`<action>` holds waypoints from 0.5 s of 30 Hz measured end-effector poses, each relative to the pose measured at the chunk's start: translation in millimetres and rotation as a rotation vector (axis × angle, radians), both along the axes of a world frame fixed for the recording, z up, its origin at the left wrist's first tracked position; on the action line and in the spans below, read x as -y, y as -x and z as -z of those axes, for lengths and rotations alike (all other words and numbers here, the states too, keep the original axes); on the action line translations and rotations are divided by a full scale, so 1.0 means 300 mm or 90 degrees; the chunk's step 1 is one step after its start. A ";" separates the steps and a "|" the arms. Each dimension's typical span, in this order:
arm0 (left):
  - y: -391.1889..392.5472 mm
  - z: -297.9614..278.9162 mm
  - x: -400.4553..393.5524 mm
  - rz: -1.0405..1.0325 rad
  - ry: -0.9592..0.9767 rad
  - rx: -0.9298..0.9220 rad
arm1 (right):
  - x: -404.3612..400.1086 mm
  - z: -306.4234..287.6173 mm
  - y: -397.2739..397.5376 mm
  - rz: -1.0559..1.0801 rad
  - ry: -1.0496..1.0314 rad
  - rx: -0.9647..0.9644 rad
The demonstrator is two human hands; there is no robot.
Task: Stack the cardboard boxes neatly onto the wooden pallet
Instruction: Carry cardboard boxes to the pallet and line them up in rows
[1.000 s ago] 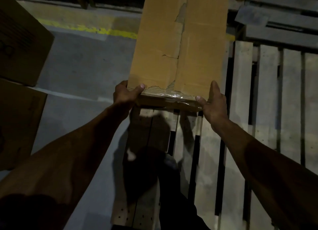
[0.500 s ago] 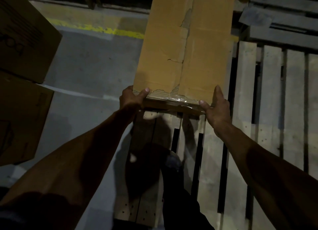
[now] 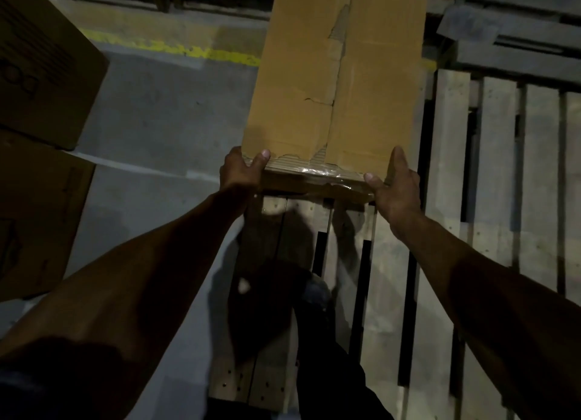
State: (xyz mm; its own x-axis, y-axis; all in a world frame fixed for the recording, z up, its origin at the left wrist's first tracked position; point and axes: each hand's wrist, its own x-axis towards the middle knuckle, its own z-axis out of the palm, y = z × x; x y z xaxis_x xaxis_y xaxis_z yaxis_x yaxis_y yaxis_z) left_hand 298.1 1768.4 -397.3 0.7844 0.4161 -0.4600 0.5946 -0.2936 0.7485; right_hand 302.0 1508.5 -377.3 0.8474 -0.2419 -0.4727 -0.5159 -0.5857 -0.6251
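The long cardboard box (image 3: 333, 83) runs straight away from the person above the wooden pallet's (image 3: 446, 199) left edge, left hand (image 3: 240, 172) and right hand (image 3: 394, 188) grasping its near corners

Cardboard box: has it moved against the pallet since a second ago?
No. The cardboard box keeps its near edge at the same place over the wooden pallet; only the view shifted.
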 end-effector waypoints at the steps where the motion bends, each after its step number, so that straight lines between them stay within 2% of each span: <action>1: -0.006 0.000 0.001 -0.002 -0.005 -0.005 | 0.001 0.003 -0.007 0.004 -0.006 -0.001; 10: 0.003 -0.043 0.022 0.017 -0.062 -0.078 | 0.010 -0.027 0.006 -0.028 0.017 -0.031; 15: 0.119 -0.099 0.022 0.144 -0.171 -0.146 | 0.051 -0.074 0.124 -0.055 0.068 -0.022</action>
State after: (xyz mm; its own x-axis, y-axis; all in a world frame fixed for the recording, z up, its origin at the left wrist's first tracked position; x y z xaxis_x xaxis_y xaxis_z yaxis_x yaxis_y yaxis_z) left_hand 262.5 1761.8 -367.7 0.7594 0.3743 -0.5322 0.6354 -0.6023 0.4831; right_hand 264.9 1493.2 -355.1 0.8507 -0.2197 -0.4775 -0.4812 -0.6912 -0.5392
